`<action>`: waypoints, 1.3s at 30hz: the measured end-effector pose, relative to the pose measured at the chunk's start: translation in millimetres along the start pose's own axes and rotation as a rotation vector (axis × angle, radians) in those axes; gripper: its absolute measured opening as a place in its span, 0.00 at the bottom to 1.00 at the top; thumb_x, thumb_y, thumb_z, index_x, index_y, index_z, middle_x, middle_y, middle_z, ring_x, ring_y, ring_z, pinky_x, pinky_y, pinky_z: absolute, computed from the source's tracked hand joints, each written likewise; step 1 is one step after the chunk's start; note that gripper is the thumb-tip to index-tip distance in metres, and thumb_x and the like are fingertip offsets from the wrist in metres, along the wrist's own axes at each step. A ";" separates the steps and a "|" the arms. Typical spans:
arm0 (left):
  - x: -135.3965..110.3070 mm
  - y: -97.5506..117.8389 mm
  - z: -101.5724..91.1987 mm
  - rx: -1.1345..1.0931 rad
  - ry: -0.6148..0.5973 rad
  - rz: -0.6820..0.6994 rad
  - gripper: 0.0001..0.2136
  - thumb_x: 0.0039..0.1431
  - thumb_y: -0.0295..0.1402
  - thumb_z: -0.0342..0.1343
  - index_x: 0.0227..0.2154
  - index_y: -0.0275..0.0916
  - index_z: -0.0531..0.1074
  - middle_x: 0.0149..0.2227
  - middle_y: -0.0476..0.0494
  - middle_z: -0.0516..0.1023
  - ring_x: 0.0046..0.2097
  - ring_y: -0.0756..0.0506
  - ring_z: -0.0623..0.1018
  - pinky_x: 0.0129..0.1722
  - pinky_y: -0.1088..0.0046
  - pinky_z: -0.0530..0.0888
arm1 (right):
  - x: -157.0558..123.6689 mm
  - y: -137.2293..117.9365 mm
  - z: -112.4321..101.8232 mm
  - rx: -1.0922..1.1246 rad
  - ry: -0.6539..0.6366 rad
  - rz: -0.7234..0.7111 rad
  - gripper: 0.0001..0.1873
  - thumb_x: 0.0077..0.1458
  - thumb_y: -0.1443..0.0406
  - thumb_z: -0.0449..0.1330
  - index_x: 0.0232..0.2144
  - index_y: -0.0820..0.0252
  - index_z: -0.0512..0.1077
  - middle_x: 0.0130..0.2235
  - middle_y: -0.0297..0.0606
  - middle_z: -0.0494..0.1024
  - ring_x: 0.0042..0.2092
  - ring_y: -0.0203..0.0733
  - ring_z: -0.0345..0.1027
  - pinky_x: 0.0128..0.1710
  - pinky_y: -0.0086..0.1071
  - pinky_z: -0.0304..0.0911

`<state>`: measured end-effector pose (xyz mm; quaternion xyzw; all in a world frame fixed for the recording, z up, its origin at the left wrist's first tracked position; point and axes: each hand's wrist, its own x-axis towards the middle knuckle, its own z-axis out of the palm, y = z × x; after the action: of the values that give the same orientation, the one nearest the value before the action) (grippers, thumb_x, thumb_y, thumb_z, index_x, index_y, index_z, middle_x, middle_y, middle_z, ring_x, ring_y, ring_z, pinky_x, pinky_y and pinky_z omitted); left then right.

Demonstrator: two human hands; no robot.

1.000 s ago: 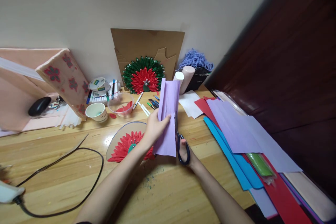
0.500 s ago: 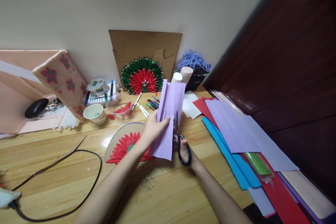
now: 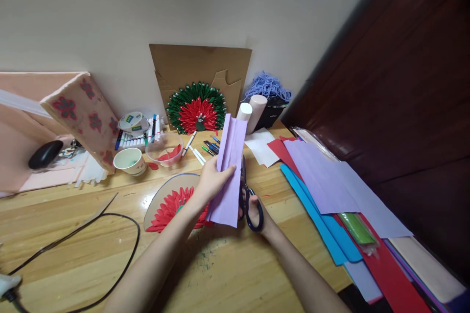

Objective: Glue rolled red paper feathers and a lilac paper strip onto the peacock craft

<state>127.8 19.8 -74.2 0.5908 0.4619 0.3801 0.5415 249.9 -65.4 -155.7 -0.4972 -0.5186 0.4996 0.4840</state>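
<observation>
A folded piece of light purple crepe paper (image 3: pixel 229 188) stands upright, a little tilted, over the table. My left hand (image 3: pixel 215 176) is closed on it from the left, the thumb lying across its front. In my right hand (image 3: pixel 256 212) are dark-handled scissors (image 3: pixel 244 178). Their blades point upward along the paper's right edge, and whether they touch it I cannot tell. Below and behind my left wrist lies a rounded cardboard piece (image 3: pixel 157 198) with red petals (image 3: pixel 171 208) fixed on it, partly hidden by my arm.
Cardboard (image 3: pixel 200 61) bearing a green and red fan-shaped decoration (image 3: pixel 198 110) leans on the wall. A paper cup (image 3: pixel 130 162), a clear bowl (image 3: pixel 165 149) and markers (image 3: pixel 198 156) stand left of centre. Coloured sheets (image 3: pixel 319 176) pile up at right. A black cable (image 3: pixel 137 239) curls at left.
The purple paper shows narrower at its upper right, and the scissor blades now lie along its right edge instead of in front of it. Both hands keep their holds.
</observation>
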 end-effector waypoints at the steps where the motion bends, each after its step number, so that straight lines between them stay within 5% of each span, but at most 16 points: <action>1: -0.3 0.3 0.0 -0.006 -0.015 0.001 0.14 0.45 0.34 0.59 0.36 0.31 0.73 0.36 0.40 0.79 0.37 0.41 0.77 0.36 0.69 0.73 | 0.1 -0.2 -0.3 -0.003 -0.015 -0.016 0.39 0.40 0.31 0.36 0.17 0.59 0.60 0.15 0.34 0.63 0.18 0.34 0.59 0.17 0.27 0.55; 10: -5.0 0.7 5.2 -0.030 -0.120 -0.072 0.15 0.47 0.34 0.58 0.37 0.31 0.71 0.32 0.40 0.78 0.30 0.45 0.76 0.28 0.72 0.73 | 2.9 2.9 -2.2 0.045 0.027 -0.037 0.39 0.44 0.32 0.34 0.14 0.59 0.60 0.14 0.34 0.62 0.17 0.34 0.58 0.17 0.27 0.54; 18: -6.2 1.9 8.6 -0.054 -0.097 -0.086 0.12 0.46 0.34 0.59 0.33 0.32 0.71 0.30 0.42 0.78 0.30 0.45 0.77 0.29 0.71 0.74 | 4.3 -0.6 -3.3 -0.008 0.111 -0.031 0.38 0.45 0.33 0.35 0.13 0.58 0.60 0.14 0.34 0.62 0.17 0.35 0.59 0.17 0.28 0.54; 25: -10.5 1.5 14.5 -0.172 -0.220 -0.180 0.13 0.47 0.33 0.60 0.35 0.33 0.68 0.26 0.44 0.77 0.22 0.47 0.75 0.21 0.73 0.74 | 5.7 4.0 -10.0 -0.020 0.185 -0.023 0.39 0.46 0.33 0.34 0.13 0.58 0.60 0.13 0.34 0.62 0.16 0.35 0.59 0.17 0.29 0.54; 39: -10.1 -0.3 17.4 -0.114 -0.268 -0.171 0.15 0.47 0.35 0.60 0.36 0.31 0.69 0.27 0.43 0.77 0.26 0.46 0.77 0.27 0.71 0.74 | 6.2 2.8 -15.3 -0.067 0.241 -0.046 0.36 0.50 0.36 0.36 0.16 0.57 0.62 0.16 0.36 0.65 0.21 0.39 0.63 0.21 0.31 0.57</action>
<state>141.4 5.1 -76.1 0.5631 0.4117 0.2762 0.6612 265.1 -58.6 -158.0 -0.5574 -0.4843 0.4073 0.5375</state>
